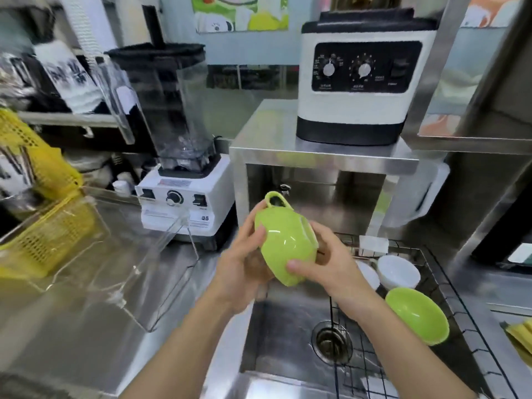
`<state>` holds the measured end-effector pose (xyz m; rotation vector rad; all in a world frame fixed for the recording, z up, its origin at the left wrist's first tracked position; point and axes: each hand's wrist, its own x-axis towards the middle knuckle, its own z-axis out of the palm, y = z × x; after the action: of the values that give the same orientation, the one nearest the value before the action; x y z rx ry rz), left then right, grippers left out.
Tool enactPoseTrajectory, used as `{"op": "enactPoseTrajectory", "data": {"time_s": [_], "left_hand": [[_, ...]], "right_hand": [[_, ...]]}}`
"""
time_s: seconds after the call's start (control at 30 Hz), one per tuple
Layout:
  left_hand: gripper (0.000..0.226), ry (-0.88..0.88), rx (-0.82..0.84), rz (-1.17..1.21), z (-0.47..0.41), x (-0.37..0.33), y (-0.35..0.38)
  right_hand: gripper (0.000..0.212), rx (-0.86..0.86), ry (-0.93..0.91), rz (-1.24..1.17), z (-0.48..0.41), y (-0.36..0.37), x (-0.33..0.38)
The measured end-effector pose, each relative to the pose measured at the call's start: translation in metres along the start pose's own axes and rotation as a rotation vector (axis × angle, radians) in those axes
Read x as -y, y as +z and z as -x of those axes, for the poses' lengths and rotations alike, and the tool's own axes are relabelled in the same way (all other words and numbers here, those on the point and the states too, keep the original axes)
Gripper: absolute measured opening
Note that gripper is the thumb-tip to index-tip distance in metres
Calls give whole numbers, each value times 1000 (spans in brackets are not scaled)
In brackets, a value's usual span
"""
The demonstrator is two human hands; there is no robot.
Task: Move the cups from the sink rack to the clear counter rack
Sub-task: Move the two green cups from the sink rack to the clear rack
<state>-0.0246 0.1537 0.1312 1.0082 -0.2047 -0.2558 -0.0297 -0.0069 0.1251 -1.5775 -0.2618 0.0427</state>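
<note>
Both hands on one green cup (283, 246)

Left hand (244, 262) and right hand (328, 262) grip it above the sink (285, 335) (handle up).

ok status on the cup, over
Both hands, left and right, grip green cup above sink. Clear rack left, path open.

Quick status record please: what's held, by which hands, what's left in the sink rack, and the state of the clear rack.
held: green cup, tilted, handle up
left hand: grip on the cup's left side
right hand: grip on the cup's right side and rim
position: above the sink
sink rack: green cup and two white cups remain
clear rack: on the left counter, no cups visible in it
</note>
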Motion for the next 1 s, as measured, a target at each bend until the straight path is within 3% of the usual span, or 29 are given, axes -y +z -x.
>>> {"op": "enactPoseTrajectory", "data": {"time_s": [0.13, 0.23, 0.37, 0.43, 0.73, 0.83, 1.0], "left_hand": [[52, 168, -154, -279, 14, -38, -33], [41, 378, -214, -622, 27, -61, -53], [48, 441, -316, -952, 46, -90, -85], [53, 433, -342, -997, 52, -107, -107], [37, 362, -537, -1002, 62, -154, -192], [35, 289, -576, -1041, 58, -156, -210], [32, 216, -570, -1030, 50, -147, -223]], "right_hand": [[88, -45, -92, 106, -19, 41, 6], [89, -18, -148, 164, -35, 74, 9], [85, 39, -185, 253, -60, 118, 16], [88, 74, -169, 271, -74, 140, 19], [95, 313, -127, 412, -142, 213, 25], [85, 397, -95, 504, -160, 224, 23], [116, 413, 21, 594, -175, 227, 9]]}}
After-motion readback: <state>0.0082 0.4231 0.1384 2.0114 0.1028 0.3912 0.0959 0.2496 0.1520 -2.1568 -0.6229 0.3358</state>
